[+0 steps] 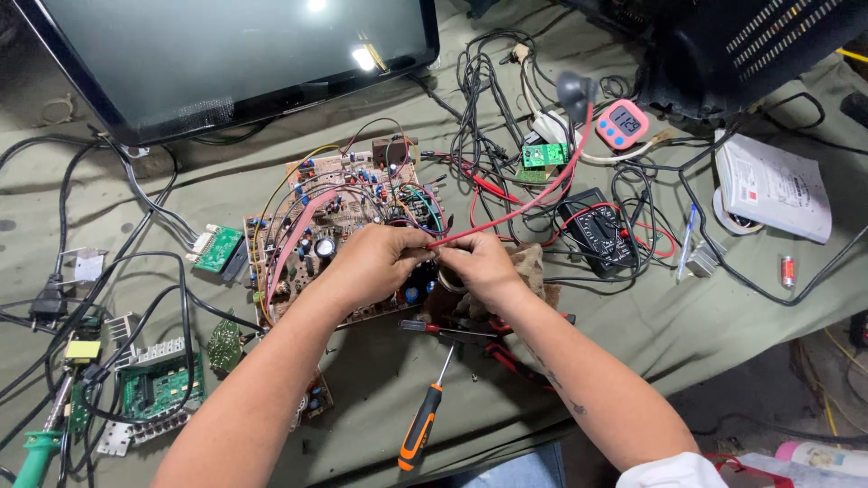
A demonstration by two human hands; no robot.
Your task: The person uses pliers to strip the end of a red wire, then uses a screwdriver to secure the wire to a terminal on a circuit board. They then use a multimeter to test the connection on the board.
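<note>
Both my hands meet over a large brown circuit board (339,203) crowded with capacitors and coloured wires. My left hand (375,264) pinches the near end of a thick red wire (533,194) that runs up and right to a grey suction cap (575,90). My right hand (479,269) grips the same wire end from the right, fingers curled on it. A roll of tape (445,276) shows between the two hands; I cannot tell which hand holds it.
A black multimeter (595,233) with red leads lies right of the board. An orange-handled screwdriver (423,425) and red pliers (506,357) lie near me. Small green boards (163,389) and a green-handled soldering iron (36,452) are at left; a dark screen (226,54) is behind.
</note>
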